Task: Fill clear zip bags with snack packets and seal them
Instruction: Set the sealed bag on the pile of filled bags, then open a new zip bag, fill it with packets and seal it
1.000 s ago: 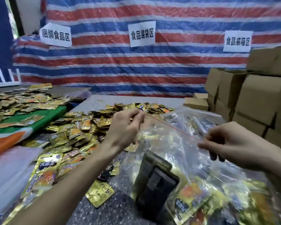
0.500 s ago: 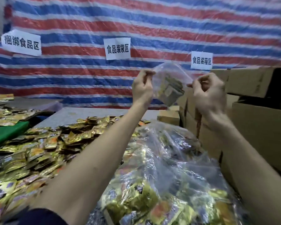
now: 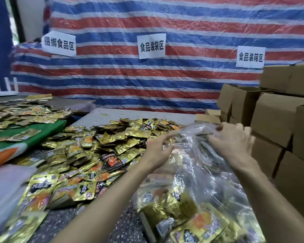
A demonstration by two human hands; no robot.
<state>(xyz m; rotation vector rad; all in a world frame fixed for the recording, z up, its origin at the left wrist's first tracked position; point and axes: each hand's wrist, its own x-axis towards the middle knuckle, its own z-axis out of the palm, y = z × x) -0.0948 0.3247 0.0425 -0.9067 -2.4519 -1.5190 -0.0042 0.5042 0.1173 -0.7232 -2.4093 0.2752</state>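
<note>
A small clear zip bag (image 3: 199,131) with dark snack packets inside lies on top of a pile of filled clear bags (image 3: 191,206) at the lower right. My right hand (image 3: 232,140) grips this bag's far right end with curled fingers. My left hand (image 3: 158,149) rests at the bag's left side with its fingers relaxed and touching the plastic. A wide heap of loose gold and black snack packets (image 3: 102,148) covers the speckled table (image 3: 95,230) to the left of my left arm.
Stacked cardboard boxes (image 3: 274,120) wall off the right side, close to my right hand. A green and orange cloth (image 3: 26,142) and a second heap of packets (image 3: 16,113) lie at the left. White plastic (image 3: 3,186) sits at the lower left. A striped tarp with paper signs (image 3: 152,46) hangs behind.
Both hands came down from chest height, where they held the small bag up by its top edge, and the bag now lies on the pile of filled bags.
</note>
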